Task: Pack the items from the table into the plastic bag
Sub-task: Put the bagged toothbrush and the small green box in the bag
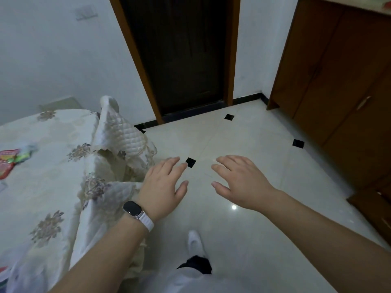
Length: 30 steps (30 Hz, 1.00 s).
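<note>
The task is judged to be at its very start, or at a pause between items, since nothing is being carried. The left hand (pixel 163 187) is held out over the floor (pixel 264 229) with its fingers straight and slightly spread, and nothing is gripped by it. A watch (pixel 133 209) is worn on its wrist. The right hand (pixel 239 180), just beside it at three o'clock, is likewise flat and spread, palm down, with nothing held.

The table (pixel 53 197) lies at nine o'clock from the hands, under a flowered cloth. At its far left edge a red packet (pixel 7 163) is seen, with a green packet (pixel 24 155) touching it at one o'clock. Both are blurred and cut by the frame, so their contents cannot be told. These are taken to be items not yet packed, and more may lie out of view.

A bag cannot be picked out with certainty. A pale, filmy shape at the seven o'clock corner may be it, but this is too blurred to confirm. Whether anything has already been put in is therefore not shown.

A quilted cover (pixel 118 127) stands up at eleven o'clock from the left hand, at the table's corner. What is left, it is judged, is a turn toward nine o'clock — then the packets are to be picked up and bagged.
</note>
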{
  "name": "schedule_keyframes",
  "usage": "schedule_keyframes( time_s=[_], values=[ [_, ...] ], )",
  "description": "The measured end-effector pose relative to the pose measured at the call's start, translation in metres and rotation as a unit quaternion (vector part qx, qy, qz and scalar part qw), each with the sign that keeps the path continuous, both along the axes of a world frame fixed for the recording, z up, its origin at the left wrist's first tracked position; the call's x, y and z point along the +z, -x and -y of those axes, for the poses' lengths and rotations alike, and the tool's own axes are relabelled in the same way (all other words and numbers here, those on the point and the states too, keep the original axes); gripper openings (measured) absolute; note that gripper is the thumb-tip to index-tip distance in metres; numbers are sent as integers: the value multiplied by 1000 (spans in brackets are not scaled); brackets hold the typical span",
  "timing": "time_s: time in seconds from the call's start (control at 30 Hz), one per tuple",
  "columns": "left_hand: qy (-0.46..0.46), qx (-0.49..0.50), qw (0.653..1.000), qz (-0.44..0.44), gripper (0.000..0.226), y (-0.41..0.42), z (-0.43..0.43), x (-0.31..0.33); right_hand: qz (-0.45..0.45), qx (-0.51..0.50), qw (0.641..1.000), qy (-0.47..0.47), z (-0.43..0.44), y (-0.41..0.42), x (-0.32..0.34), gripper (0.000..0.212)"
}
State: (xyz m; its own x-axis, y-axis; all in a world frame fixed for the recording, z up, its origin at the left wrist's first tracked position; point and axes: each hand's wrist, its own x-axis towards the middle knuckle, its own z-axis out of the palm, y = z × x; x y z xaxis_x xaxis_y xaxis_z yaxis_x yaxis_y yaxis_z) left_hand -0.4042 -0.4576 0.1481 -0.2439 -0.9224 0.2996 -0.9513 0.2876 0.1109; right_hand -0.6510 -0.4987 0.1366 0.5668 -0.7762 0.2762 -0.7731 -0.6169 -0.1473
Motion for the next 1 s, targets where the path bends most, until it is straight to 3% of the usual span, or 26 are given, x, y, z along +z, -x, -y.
schedule_keyframes(
  time_s=[0.47,1.0],
  values=[
    [0,-24,1000,-19,45,-87,252,-31,-106,-8,994,-29,250,-95,14,51],
    [-25,24,999,3,48,-178,471,-25,-79,30,995,-57,488,-194,8,54]
  ],
)
